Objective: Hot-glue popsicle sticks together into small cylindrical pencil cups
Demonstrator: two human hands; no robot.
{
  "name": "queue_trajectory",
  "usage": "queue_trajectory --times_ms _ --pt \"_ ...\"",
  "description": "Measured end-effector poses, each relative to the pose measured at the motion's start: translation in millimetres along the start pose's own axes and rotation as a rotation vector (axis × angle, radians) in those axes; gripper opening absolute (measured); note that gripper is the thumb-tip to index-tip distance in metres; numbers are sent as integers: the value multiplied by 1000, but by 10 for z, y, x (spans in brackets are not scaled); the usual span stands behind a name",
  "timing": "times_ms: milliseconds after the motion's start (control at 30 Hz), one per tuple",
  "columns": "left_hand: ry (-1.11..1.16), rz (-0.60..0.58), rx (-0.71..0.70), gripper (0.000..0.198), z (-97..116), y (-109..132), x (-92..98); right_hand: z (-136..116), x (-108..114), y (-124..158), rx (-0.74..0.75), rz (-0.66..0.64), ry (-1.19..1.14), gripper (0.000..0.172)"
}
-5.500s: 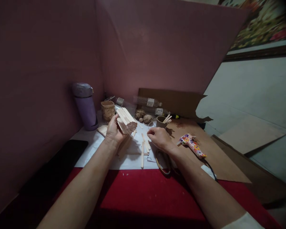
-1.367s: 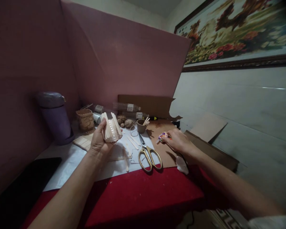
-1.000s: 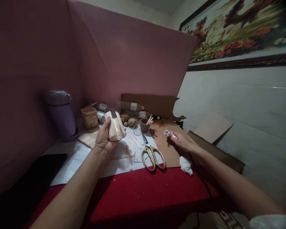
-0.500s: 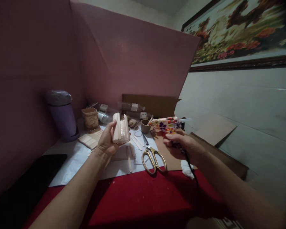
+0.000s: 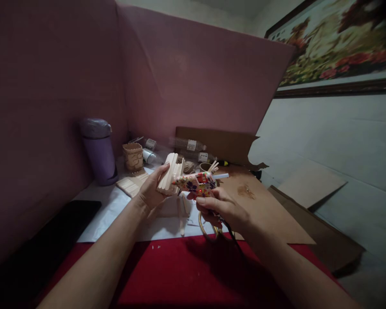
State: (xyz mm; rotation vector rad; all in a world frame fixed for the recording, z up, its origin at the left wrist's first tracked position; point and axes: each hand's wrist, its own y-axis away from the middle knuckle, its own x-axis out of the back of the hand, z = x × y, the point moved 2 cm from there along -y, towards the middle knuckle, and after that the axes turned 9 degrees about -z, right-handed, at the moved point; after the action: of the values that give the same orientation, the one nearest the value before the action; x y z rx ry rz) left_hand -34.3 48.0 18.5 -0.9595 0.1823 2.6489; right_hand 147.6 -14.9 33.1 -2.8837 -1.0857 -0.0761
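Observation:
My left hand (image 5: 154, 186) is closed round a small craft-stick piece (image 5: 169, 174), made of pale wooden sticks set side by side, and holds it above the table. My right hand (image 5: 221, 206) grips a flower-patterned hot glue gun (image 5: 194, 184) by its handle. Its tip points left, right at the stick piece; whether it touches cannot be made out. A white glue stick (image 5: 221, 176) pokes out of the gun's back. Behind the right hand, gold-handled scissors (image 5: 203, 225) are mostly hidden. Loose craft sticks (image 5: 181, 219) lie on white paper below the piece.
A purple tumbler (image 5: 99, 156) and a woven-looking cup (image 5: 133, 157) stand at the left. Plastic bottles (image 5: 193, 146), twine (image 5: 189, 166) and a pot holding sticks (image 5: 205, 167) are at the back. Cardboard (image 5: 263, 210) covers the right side; a dark flat object (image 5: 67, 223) lies left.
My right hand has brought the glue gun leftward to the stick piece, now covering much of the scissors. The stick piece is tilted more. The view has turned slightly left.

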Motion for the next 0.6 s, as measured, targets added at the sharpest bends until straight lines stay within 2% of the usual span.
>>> queue_trajectory --times_ms 100,233,400,600 --pt "-18 25 5 27 -19 -2 1 71 40 7 -22 13 2 38" --pt "-4 48 -9 26 -19 7 -27 31 119 -11 -86 -6 112 38" --pt "47 39 -51 25 -33 -26 5 19 129 -25 -18 4 85 41" --pt "94 107 -104 26 -102 -122 120 193 113 43 -29 20 74 39"
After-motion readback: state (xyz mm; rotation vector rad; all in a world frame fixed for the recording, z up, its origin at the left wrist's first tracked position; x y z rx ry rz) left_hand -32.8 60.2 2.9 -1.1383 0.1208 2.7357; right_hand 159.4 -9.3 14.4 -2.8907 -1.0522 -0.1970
